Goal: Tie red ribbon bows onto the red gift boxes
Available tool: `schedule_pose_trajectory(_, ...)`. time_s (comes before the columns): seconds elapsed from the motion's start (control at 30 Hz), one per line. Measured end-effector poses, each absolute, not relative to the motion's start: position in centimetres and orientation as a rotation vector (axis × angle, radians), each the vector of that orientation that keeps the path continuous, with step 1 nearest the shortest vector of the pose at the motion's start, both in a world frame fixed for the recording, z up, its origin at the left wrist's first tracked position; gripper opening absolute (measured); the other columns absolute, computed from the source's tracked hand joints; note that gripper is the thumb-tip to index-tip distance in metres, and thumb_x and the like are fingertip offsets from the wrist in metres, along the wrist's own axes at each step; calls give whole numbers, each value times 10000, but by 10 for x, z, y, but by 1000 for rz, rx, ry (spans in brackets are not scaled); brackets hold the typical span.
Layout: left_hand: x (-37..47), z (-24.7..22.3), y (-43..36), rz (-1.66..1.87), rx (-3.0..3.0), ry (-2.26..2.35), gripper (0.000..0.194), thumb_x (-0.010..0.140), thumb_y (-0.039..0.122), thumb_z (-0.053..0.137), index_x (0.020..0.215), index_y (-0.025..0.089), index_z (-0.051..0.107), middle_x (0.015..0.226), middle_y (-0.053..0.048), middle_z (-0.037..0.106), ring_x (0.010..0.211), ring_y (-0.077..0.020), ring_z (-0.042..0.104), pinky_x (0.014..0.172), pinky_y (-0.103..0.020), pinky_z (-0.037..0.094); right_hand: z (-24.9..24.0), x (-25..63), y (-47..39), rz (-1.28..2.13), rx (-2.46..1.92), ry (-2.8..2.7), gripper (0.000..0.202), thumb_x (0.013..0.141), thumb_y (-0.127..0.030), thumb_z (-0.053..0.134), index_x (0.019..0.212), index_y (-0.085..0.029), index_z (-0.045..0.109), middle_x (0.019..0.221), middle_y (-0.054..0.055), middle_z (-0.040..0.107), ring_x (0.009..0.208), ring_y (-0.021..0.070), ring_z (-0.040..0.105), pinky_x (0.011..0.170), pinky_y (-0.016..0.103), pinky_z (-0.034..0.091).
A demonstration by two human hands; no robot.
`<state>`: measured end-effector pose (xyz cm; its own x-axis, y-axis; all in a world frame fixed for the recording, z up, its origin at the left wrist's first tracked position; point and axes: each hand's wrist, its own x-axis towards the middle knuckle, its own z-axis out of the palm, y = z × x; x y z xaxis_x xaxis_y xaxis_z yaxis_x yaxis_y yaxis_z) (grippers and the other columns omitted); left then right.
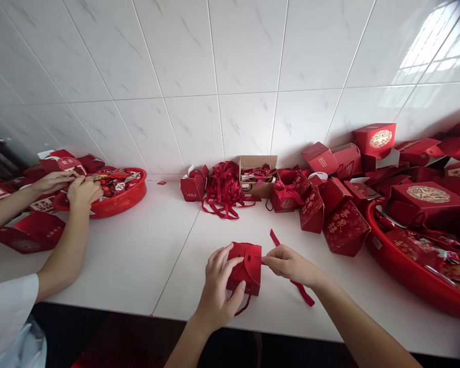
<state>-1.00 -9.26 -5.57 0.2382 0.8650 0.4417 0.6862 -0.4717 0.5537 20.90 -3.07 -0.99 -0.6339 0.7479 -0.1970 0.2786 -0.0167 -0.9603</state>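
Note:
A small red gift box [254,278] with a curved closing flap and small round holes sits near the table's front edge. My left hand [218,286] grips it from the left, thumb at the front and fingers across its top. A cord handle [246,306] hangs out at the front. At the box's right edge, my right hand [285,264] is closed in a pinch; what lies between its fingertips is too small to make out. A dark red ribbon [302,294] lies on the table, passing beneath my right hand.
Behind are a ribbon heap [226,186], an open cardboard box [258,188] and a bow-tied gift box [285,197]. More red boxes [347,227] and a red basin [391,268] fill the right. At left, a co-worker's hands [82,191] work over another basin [124,202].

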Motion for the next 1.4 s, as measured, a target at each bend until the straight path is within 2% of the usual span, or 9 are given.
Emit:
schedule_pose_trajectory(0.17, -1, -48, -81, 1052, 2264, 1373, 634, 685, 49, 527, 1285, 243, 462, 1464, -102, 373, 1372, -349, 284, 1073, -573, 338, -10, 200, -26, 1722, -1056, -1896, 400, 845, -299, 467, 522, -211, 248, 477, -86, 205, 458, 68, 129, 454, 275, 112)
schedule_pose_trajectory(0.37, 2, -45, -68, 1053, 2193, 1403, 420, 827, 108, 487, 1221, 252, 508, 1354, -93, 482, 1290, -265, 433, 1045, -470, 433, -16, 190, -21, 1694, -1094, -1905, 377, 818, -254, 452, 525, -212, 219, 490, -77, 198, 468, 74, 139, 452, 269, 118)
schedule_pose_trajectory(0.77, 4, -39, -55, 1002, 2337, 1452, 163, 878, 132, 474, 933, 227, 593, 1204, -77, 586, 1155, -252, 532, 958, -464, 487, -21, 186, -18, 1468, -1247, -1979, 378, 801, -235, 460, 513, -211, 216, 487, -70, 192, 455, 77, 161, 433, 256, 139)
schedule_pose_trajectory(0.87, 5, -38, -54, 1043, 2301, 1443, 141, 885, 142, 462, 880, 220, 578, 1155, -73, 600, 1105, -237, 561, 929, -432, 499, -17, 187, -22, 1341, -1311, -1992, 337, 809, -260, 502, 532, -206, 318, 510, -62, 297, 473, 88, 263, 445, 241, 216)
schedule_pose_trajectory(0.93, 5, -37, -54, 1080, 2252, 1426, 135, 901, 154, 443, 872, 218, 559, 1125, -73, 602, 1098, -225, 565, 916, -404, 502, -14, 188, -25, 1140, -1344, -1981, 200, 808, -278, 553, 644, -202, 466, 642, -28, 479, 577, 119, 423, 521, 246, 351)
schedule_pose_trajectory(1.0, 6, -37, -54, 1129, 2195, 1401, 132, 919, 165, 422, 881, 217, 537, 1092, -72, 601, 1094, -214, 561, 896, -373, 507, -11, 188, -27, 927, -1309, -1968, 102, 826, -301, 579, 866, -208, 572, 913, 37, 589, 811, 175, 543, 717, 309, 461)
schedule_pose_trajectory(1.13, 7, -38, -52, 1276, 2137, 1371, 135, 944, 170, 395, 976, 219, 518, 1086, -75, 586, 1076, -195, 554, 894, -348, 496, -6, 183, -26, 889, -1082, -1999, 245, 902, -327, 529, 1115, -232, 603, 1190, 87, 570, 1129, 213, 526, 977, 382, 421)
schedule_pose_trajectory(1.2, 7, -37, -51, 1362, 2149, 1359, 135, 943, 164, 407, 985, 221, 522, 1084, -71, 580, 1073, -190, 548, 914, -349, 479, -4, 179, -25, 951, -988, -2002, 206, 912, -315, 522, 1050, -229, 649, 1168, 80, 597, 1118, 205, 550, 973, 359, 431)
schedule_pose_trajectory(1.4, 0, -26, -56, 1499, 2126, 1360, 131, 923, 174, 460, 984, 240, 555, 1075, -48, 584, 1070, -189, 552, 926, -343, 471, 7, 172, -27, 1053, -853, -1902, 173, 908, -298, 532, 843, -203, 662, 821, 13, 689, 777, 155, 621, 760, 290, 488)
